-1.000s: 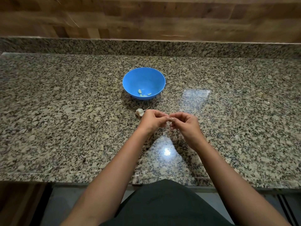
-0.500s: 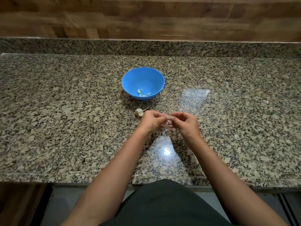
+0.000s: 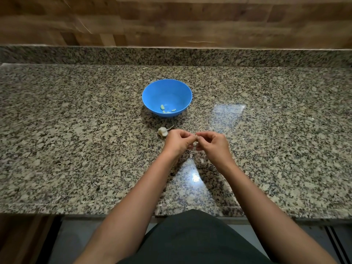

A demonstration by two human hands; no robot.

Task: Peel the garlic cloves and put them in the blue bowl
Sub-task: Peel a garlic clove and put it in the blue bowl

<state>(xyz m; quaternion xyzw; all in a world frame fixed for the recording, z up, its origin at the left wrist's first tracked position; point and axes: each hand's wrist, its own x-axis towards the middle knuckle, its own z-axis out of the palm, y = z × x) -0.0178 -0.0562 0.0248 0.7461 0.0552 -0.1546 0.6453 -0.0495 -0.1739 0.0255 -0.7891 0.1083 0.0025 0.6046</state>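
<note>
Both hands are low over the counter [image 3: 76,130], just in front of the blue bowl [image 3: 167,92]. The left hand [image 3: 179,141] and the right hand [image 3: 211,142] meet at the fingertips. The fingers of both are curled in tight and pinch one tiny garlic clove [image 3: 195,138] between them. The clove is mostly hidden, so I cannot tell how much skin is on it.

The clove is small and may be slippery. If the fingers pull too hard, it could pop out and roll off the counter onto the floor. A hard squeeze could also squash it. Bits of skin could stick to it and end up in the bowl with the peeled cloves [image 3: 162,107].

The rest of the garlic head [image 3: 162,131] lies just beside the left hand, and a bump could knock it away
</note>
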